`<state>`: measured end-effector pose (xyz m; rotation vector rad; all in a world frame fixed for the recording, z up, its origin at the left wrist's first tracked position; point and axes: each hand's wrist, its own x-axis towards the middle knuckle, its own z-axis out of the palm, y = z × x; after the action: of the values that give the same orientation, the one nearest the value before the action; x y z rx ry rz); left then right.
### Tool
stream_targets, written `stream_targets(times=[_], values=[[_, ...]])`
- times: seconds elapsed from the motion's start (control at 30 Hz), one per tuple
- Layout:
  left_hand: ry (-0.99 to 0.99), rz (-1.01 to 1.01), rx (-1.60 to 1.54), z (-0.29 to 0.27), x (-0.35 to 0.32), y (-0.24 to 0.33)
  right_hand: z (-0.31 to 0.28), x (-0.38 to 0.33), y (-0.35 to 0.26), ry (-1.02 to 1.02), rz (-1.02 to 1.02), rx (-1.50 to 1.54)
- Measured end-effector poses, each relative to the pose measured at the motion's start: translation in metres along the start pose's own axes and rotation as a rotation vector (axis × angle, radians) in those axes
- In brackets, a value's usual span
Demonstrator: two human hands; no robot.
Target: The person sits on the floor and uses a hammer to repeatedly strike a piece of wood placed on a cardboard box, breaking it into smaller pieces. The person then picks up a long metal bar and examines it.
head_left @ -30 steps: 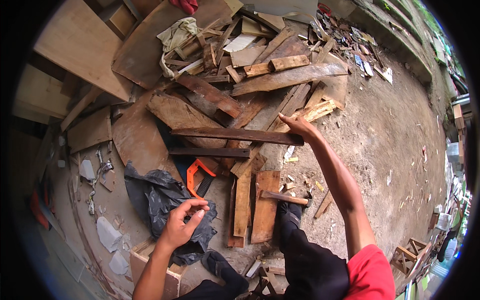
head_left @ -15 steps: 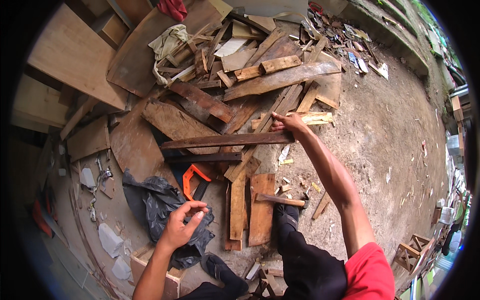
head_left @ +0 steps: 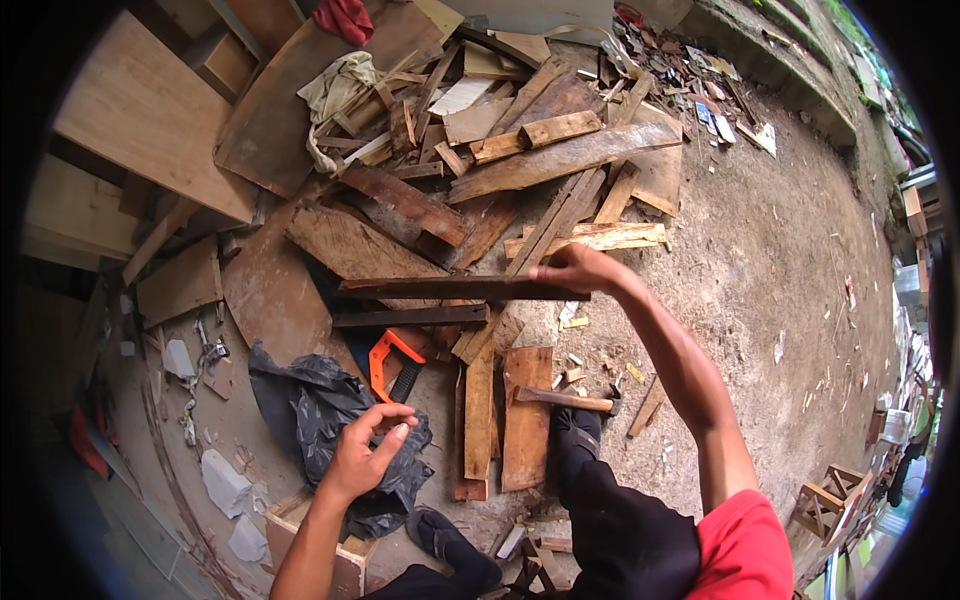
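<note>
My right hand grips a long dark wooden plank near its right end, fingers over the top edge. The plank lies crosswise over other boards. Just below it is a shorter dark wooden strip. My left hand hovers over a crumpled black plastic bag, fingers loosely curled, thumb apart and nothing in it. Between the bag and the boards sits an orange-handled tool. A wooden-handled hammer rests across a short brown board and beside my foot.
A heap of scrap boards rises ahead. Large plywood panels lean at the left. Broken white pieces lie on the ground at the left, near a wooden box. Wood chips and debris dot the dirt floor at the right.
My right hand has moved slightly left and down onto the plank. The plank has shifted and turned, so more of its side shows. My left hand has hardly moved.
</note>
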<state>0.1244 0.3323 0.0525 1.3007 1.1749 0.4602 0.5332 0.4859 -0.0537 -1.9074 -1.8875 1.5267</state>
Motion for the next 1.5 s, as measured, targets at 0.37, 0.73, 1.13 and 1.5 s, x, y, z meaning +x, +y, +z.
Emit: stream_targets(times=[0.37,0.73,1.13,1.5], values=[[0.029,0.029,0.000,-0.003,-0.006,-0.006,0.010,-0.037,-0.056,0.087,-0.203,0.128],[-0.012,-0.004,-0.022,-0.001,-0.003,-0.002,0.087,0.021,-0.061,0.394,-0.619,-0.553],[-0.012,-0.005,-0.002,0.001,-0.002,0.003,0.115,0.060,-0.089,0.318,-0.531,-0.756],[-0.005,-0.007,-0.013,-0.003,0.000,-0.004,0.099,0.015,-0.016,0.962,0.005,0.563]])
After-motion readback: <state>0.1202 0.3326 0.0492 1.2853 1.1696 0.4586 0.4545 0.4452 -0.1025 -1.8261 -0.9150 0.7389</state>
